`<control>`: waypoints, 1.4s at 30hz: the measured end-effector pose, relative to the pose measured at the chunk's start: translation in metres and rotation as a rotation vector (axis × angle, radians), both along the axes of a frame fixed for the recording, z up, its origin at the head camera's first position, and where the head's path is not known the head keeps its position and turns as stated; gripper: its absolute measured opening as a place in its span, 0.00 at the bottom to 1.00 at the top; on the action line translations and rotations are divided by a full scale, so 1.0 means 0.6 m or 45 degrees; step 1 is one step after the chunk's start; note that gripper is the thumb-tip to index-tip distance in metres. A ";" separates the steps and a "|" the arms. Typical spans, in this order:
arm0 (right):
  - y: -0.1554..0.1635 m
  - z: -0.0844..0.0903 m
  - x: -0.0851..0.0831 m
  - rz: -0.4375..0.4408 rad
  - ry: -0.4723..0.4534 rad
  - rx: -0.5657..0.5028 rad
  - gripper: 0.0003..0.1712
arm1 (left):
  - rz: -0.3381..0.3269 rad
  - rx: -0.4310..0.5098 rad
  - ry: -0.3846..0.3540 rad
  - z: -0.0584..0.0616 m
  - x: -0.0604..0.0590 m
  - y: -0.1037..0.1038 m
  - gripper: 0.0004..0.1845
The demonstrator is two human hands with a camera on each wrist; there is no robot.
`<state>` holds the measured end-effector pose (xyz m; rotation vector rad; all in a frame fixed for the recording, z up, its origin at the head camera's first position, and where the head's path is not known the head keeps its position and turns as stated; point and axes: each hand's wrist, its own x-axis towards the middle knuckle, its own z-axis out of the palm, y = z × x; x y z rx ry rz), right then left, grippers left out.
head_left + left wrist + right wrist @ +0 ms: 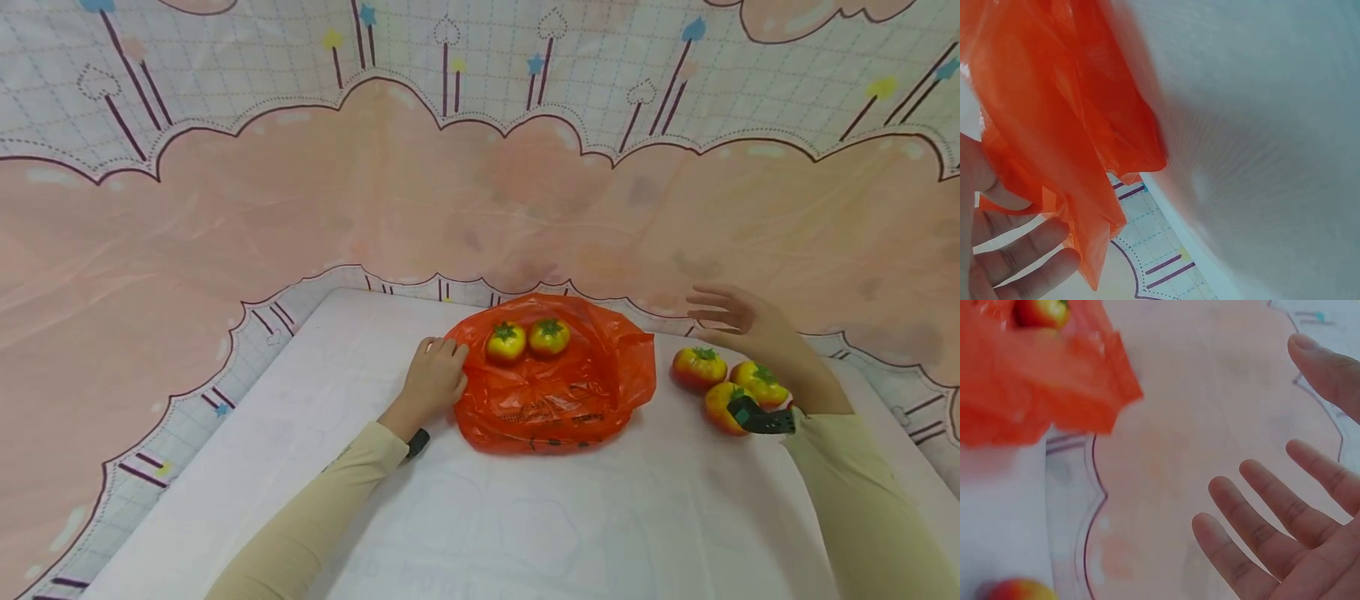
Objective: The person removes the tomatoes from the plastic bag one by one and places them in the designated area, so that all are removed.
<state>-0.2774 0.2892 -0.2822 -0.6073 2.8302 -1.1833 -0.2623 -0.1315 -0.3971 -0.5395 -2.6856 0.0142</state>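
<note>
A red-orange plastic bag (555, 429) lies spread on the white table, its mouth gaping. Two yellow-red tomatoes (506, 343) with green leafy tops sit side by side in it. My left hand (433, 373) pinches the bag's left edge; in the left wrist view, thumb and fingers (1029, 253) hold the thin plastic (1054, 119). Off to the right, my right hand (738, 317) is raised with fingers spread and nothing in them. Below it, three more tomatoes (698, 369) lie clustered on the table, partly covered by the black wrist device (761, 415).
The white table (465, 525) runs back to a patterned cloth wall (480, 200) close behind the bag. The same cloth hangs past the table's left and right edges. In the right wrist view, a tomato (1022, 590) shows at the bottom left.
</note>
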 end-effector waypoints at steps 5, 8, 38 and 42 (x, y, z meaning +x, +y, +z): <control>-0.038 0.005 -0.008 0.023 -0.037 -0.015 0.37 | -0.010 -0.010 0.032 -0.002 0.000 -0.001 0.11; -0.061 0.008 -0.013 0.062 -0.068 -0.042 0.39 | -0.018 -0.007 0.046 -0.004 0.000 -0.001 0.11; -0.226 -0.052 -0.062 0.294 -0.268 -0.332 0.31 | -0.037 -0.036 0.061 -0.006 -0.001 0.004 0.12; -0.237 -0.064 -0.066 0.275 -0.280 -0.367 0.32 | -0.034 -0.042 0.054 -0.006 0.000 0.004 0.13</control>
